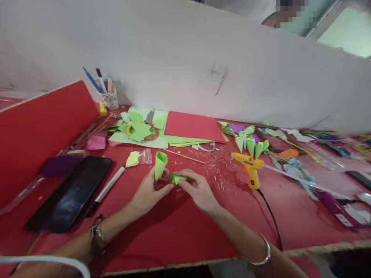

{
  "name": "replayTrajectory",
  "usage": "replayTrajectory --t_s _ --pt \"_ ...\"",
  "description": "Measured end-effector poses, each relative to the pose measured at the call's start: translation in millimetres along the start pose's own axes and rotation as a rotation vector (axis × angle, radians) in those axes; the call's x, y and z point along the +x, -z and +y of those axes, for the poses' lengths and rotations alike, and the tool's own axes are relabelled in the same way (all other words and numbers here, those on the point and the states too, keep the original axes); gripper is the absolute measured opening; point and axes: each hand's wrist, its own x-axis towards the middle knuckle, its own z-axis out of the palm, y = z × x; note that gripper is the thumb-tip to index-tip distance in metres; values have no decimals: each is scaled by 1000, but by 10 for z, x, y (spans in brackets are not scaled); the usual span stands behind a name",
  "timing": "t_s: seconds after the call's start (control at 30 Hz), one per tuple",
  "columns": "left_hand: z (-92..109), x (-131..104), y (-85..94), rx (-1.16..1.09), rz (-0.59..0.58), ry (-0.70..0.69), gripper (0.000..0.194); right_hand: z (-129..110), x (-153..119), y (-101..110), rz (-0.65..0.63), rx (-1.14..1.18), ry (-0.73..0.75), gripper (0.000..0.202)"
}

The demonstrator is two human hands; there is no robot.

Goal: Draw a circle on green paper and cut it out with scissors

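Observation:
My left hand (149, 189) is closed around a light green paper cone (160, 165), whose wide rolled mouth points up. Just to its right, my right hand (198, 187) pinches a second, smaller green paper cone (175, 178) between thumb and fingers; that cone lies tilted and is partly hidden by the fingers. The fingertips of both hands are close together, above the red tabletop (171, 239). A yellow hot glue gun (249, 166) lies to the right of my right hand.
A black phone (72, 193) and a marker (110, 184) lie at left. Behind are green paper pieces (140, 131) with scissors (152, 133), and red sheets (193, 125). Finished-looking green cones (246, 139) sit at back right. A pen cup (110, 99) stands against the wall.

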Motion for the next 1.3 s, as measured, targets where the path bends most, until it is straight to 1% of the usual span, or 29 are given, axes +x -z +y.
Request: replayTrajectory --t_s 0.13,0.23,0.3,0.43,0.57,0.67,0.8,0.9,1.0,1.13,1.3 --pt "7 -3 5 12 19 -22 20 13 0 4 -12 4 -8 19" --pt "24 -7 13 49 14 -35 18 3 9 9 -5 -75 53 18" --pt "36 -9 22 94 13 -44 16 -18 17 20 13 -114 91 18" --pt "53 -14 46 166 14 -77 14 -78 30 66 65 -118 119 17" --pt "33 -26 80 193 -18 -133 16 -120 33 110 82 -129 133 16" --pt "-1 -41 99 153 -53 -158 19 -135 30 121 96 -117 135 15" --pt "-11 -46 118 113 -116 -163 29 -133 33 136 116 -58 135 14" --pt "9 -36 132 149 -126 -168 29 -125 40 166 124 3 141 14" --pt "10 -25 143 208 -114 -185 24 -146 46 193 133 62 165 14" --pt "-53 -26 155 263 -130 -192 25 -247 37 200 131 91 210 13" --pt "-127 -25 171 328 -156 -257 25 -353 27 192 94 84 246 13"
